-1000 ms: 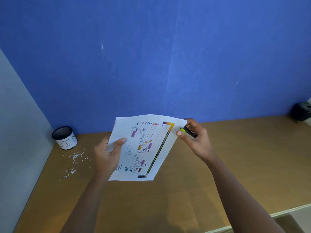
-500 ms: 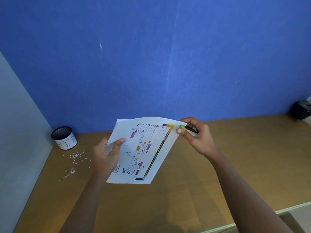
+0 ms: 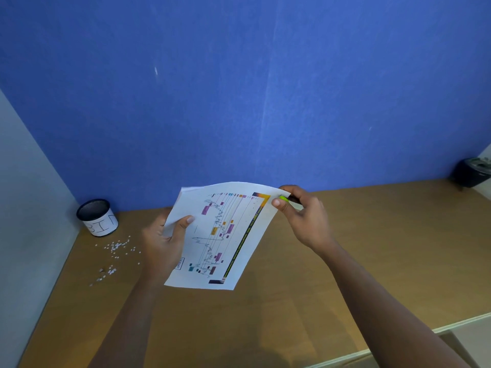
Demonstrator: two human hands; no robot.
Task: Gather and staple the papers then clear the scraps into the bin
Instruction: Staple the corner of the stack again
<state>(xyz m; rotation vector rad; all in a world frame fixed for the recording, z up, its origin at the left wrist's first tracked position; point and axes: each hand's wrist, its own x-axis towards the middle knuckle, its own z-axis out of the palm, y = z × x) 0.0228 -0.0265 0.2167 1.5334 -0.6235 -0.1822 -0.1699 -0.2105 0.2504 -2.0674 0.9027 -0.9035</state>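
My left hand (image 3: 164, 243) grips the left edge of a stack of printed papers (image 3: 233, 251) with a coloured chart on top, held above the desk. My right hand (image 3: 303, 216) grips a small green and black stapler (image 3: 285, 199) set over the papers' top right corner; most of the stapler is hidden by my fingers. Small white paper scraps (image 3: 117, 251) lie scattered on the desk at the left. Behind them, in the back left corner, stands a black mesh cup labelled BIN (image 3: 97, 221).
The wooden desk (image 3: 345, 261) meets a blue wall behind and a pale grey panel on the left. A dark object (image 3: 471, 172) sits at the far right back corner. The desk's front edge runs along the lower right.
The stapler in my right hand has closed in onto the papers' top right corner. The papers have tilted slightly; my left hand keeps its hold.
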